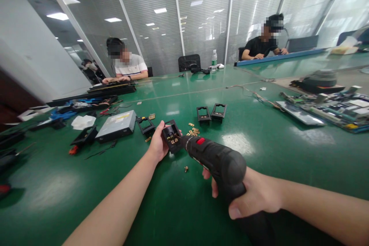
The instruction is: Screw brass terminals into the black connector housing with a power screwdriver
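Observation:
My left hand [159, 144] is closed on a black plastic socket housing [173, 147], tilted so that brass-coloured screws and contacts show inside it. In my right hand [256, 196] is a black cordless drill [219, 157] with a red switch on top. Its chuck points left at the housing; the bit's tip is too small to make out clearly. Small brass plates [193, 131] lie just beyond the drill's nose. A loose screw [186, 169] rests on the table nearer to me. Two similar black frames [203, 115] stand farther back, and another black frame [146, 126] lies left of my hand.
A silver optical drive [117, 126] sits to the left, by white tissue [83, 122] and tools. Circuit boards [343, 111] cover the right side. Two people work across the green table [173, 96]; a water bottle [214, 61] stands at its far edge.

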`<state>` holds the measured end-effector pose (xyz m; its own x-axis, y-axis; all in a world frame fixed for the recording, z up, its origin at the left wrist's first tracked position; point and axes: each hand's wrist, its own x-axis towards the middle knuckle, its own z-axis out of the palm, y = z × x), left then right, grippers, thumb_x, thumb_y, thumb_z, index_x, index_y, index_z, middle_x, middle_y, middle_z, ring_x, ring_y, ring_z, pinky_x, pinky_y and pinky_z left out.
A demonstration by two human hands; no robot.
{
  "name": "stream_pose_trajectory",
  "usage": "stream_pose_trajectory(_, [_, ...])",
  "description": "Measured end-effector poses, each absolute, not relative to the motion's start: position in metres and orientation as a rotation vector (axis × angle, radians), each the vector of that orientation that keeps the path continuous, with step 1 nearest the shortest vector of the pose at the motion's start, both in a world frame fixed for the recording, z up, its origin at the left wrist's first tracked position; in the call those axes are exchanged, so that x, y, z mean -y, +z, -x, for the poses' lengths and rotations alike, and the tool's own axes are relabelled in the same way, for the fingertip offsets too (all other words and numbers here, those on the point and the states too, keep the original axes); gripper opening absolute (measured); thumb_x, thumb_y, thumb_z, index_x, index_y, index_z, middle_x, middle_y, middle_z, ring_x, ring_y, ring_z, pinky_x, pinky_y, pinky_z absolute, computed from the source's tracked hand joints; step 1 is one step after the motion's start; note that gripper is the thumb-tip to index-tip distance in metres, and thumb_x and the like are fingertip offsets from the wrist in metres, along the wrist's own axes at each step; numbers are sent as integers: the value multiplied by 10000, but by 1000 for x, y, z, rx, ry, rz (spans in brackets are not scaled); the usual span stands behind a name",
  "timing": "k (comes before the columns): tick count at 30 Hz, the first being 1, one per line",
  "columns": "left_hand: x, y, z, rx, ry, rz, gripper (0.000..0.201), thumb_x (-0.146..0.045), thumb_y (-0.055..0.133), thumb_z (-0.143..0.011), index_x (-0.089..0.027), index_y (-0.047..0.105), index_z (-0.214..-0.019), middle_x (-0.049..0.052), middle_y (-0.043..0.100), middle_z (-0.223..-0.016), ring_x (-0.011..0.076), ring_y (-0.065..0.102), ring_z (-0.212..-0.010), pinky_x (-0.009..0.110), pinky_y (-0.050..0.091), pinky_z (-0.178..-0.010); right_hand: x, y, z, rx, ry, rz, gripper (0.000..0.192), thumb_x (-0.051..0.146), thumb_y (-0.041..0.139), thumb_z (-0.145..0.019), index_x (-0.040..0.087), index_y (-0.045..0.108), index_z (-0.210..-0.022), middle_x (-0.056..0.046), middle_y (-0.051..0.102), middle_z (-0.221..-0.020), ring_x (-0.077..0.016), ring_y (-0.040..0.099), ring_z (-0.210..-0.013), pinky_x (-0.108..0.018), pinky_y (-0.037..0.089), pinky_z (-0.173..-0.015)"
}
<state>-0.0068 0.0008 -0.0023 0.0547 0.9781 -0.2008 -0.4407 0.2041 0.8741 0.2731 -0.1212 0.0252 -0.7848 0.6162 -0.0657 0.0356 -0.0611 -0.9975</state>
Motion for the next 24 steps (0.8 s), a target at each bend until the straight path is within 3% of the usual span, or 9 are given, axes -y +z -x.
stream_pose_trajectory(2, [0,-1,6,-962,1237,-709,455,-584,558,-880,-142,649,-936,150,752,-848,290,739,-732,431,594,-685,121,27,-274,1816,1819,669,742,382,849,-691,124,527,-1307,-96,612,-1048,-239,582,-933,-330,517,-793])
stream_pose_trajectory(5, [0,-1,6,-963,1241,-711,429,-559,555,-889,-144,647,-939,144,753,-836,283,738,-723,433,594,-692,122,30,-275,1853,1600,632,531,368,850,-717,124,608,-1121,-51,588,-947,-197,562,-852,-377,494,-940])
stream_pose_trajectory(7, [-1,-1,6,-959,1236,-715,432,-560,551,-888,-142,649,-939,147,752,-840,286,737,-726,437,593,-689,124,32,-274,1880,1447,643,473,332,846,-720,137,611,-1081,-52,582,-983,-217,565,-919,-389,453,-1027])
stream_pose_trajectory(10, [-2,-3,7,-959,1227,-730,462,-584,546,-882,-137,652,-927,162,752,-854,294,738,-738,434,591,-679,132,32,-271,1896,1265,743,656,320,836,-711,152,538,-1271,-102,574,-1170,-297,547,-1097,-385,473,-998])
stream_pose_trajectory(13, [-2,-4,8,-945,1228,-751,481,-601,545,-879,-134,657,-910,165,753,-851,290,738,-733,416,588,-668,141,31,-268,1887,1205,895,831,389,834,-710,129,431,-1389,-127,600,-1079,-349,545,-1108,-402,501,-931])
stream_pose_trajectory(16, [-3,-4,8,-928,1233,-742,472,-592,543,-885,-135,660,-899,159,752,-841,285,737,-731,409,586,-669,149,35,-264,1878,1227,981,836,404,824,-709,127,423,-1388,-122,606,-1021,-362,527,-1127,-384,505,-884])
stream_pose_trajectory(18, [-3,-4,7,-926,1235,-731,462,-584,541,-889,-137,657,-888,158,751,-836,285,737,-736,412,587,-679,153,39,-261,1867,1291,1025,670,376,773,-745,146,496,-1311,-109,604,-1039,-307,556,-1017,-332,507,-785])
stream_pose_trajectory(21, [-2,-3,7,-929,1239,-734,449,-579,539,-892,-145,654,-872,157,752,-837,286,736,-743,417,589,-689,156,45,-257,1769,1560,1123,416,327,697,-753,132,595,-1106,-75,601,-950,-185,534,-766,-242,442,-616])
stream_pose_trajectory(24, [-2,-3,6,-936,1243,-747,444,-582,536,-893,-153,646,-859,158,752,-844,290,735,-751,423,589,-692,156,47,-254,1567,1906,1107,387,305,692,-696,111,580,-1012,-61,630,-828,-168,557,-709,-230,425,-614])
